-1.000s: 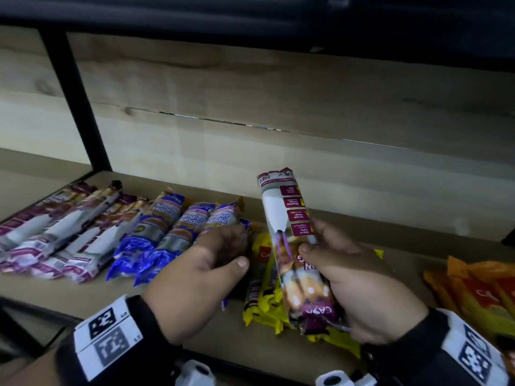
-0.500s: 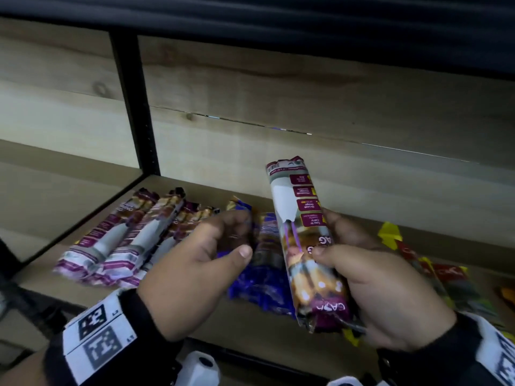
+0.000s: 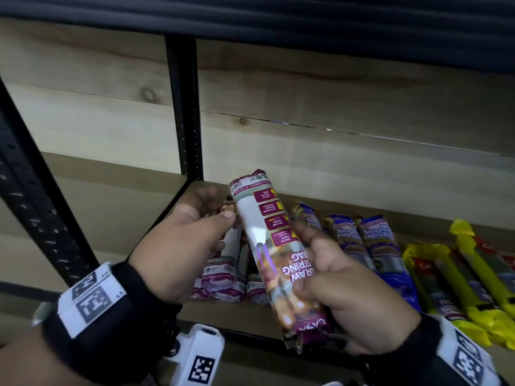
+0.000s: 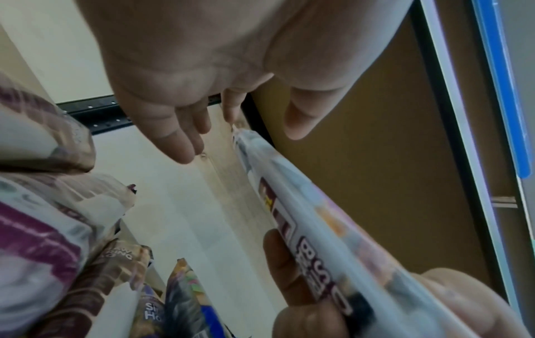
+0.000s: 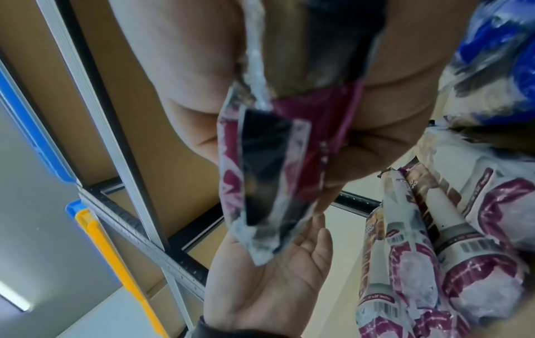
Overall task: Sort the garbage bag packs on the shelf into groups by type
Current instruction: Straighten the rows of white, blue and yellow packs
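My right hand (image 3: 342,296) grips the lower half of a maroon-and-white draw-string bag pack (image 3: 267,246) and holds it upright above the shelf. The pack (image 5: 269,183) hangs out of my palm in the right wrist view. Just left of the pack's top hovers my left hand (image 3: 195,232), fingers relaxed and empty, its thumb close to the pack's edge. Its bare palm (image 5: 269,285) shows in the right wrist view. Several matching maroon packs (image 3: 223,271) lie on the shelf under my hands. Blue single-handle packs (image 3: 379,246) lie to their right, then yellow packs (image 3: 459,274).
A black perforated upright (image 3: 184,107) stands behind the left hand, and another black post (image 3: 36,190) stands at the front left. The wooden shelf board (image 3: 228,313) ends at a dark front rail. Another wooden shelf lies beyond the upright on the left.
Both hands have moved left along the shelf with the pack, from over the yellow and blue packs to over the maroon group. The left hand has lifted off the blue packs.
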